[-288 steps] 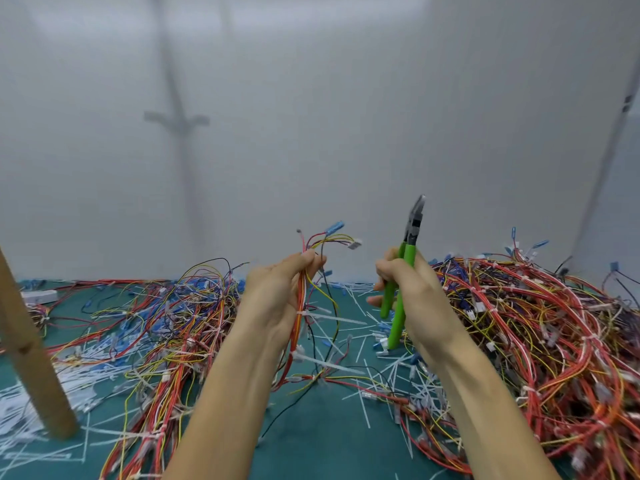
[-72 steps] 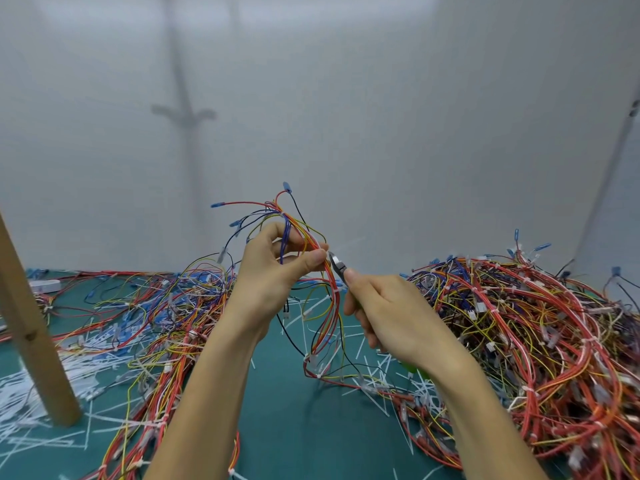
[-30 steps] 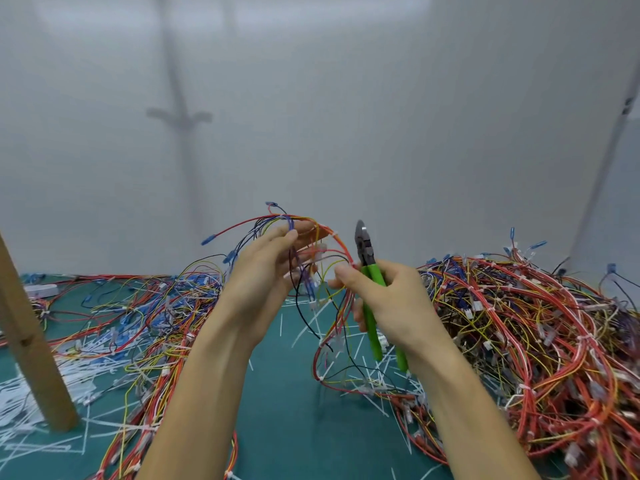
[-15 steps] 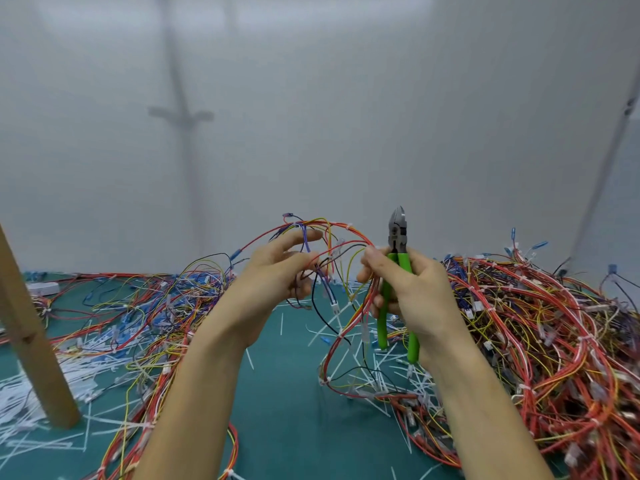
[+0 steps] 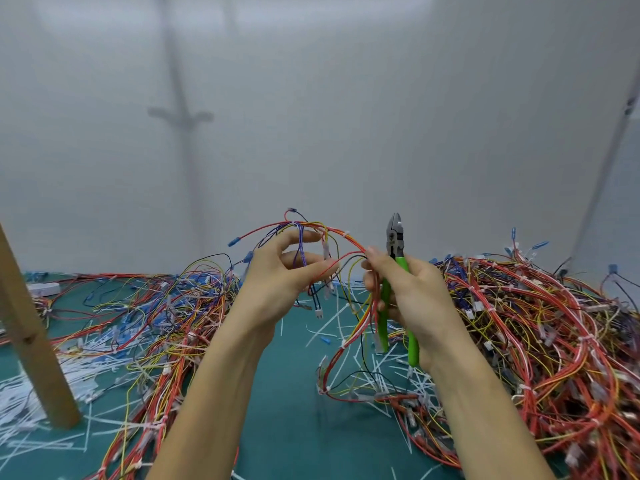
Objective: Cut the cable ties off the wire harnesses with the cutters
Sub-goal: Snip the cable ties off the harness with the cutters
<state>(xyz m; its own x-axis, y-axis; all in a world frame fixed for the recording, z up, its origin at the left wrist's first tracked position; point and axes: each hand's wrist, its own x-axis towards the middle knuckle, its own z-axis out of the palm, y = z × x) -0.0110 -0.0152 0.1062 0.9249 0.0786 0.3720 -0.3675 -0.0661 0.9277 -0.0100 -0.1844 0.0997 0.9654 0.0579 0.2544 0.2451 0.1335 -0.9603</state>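
A workshop bench set up for wiring work: a teal-matted surface [image 5: 294, 427] closed in by plain white panels [image 5: 346, 116]. Just right of the wooden post [image 5: 34, 344] sprawl loose wire harnesses [image 5: 166, 317]. Far to its right rises a heap [image 5: 554, 341] of red and yellow ones, and round its foot lie cut white cable ties [image 5: 20, 393].

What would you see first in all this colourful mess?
A huge tangled heap of wires, red, yellow and blue, fills the right side of the table. In the middle, the left hand holds up a wire harness, while the right hand grips green-handled cutters, tips pointing up.
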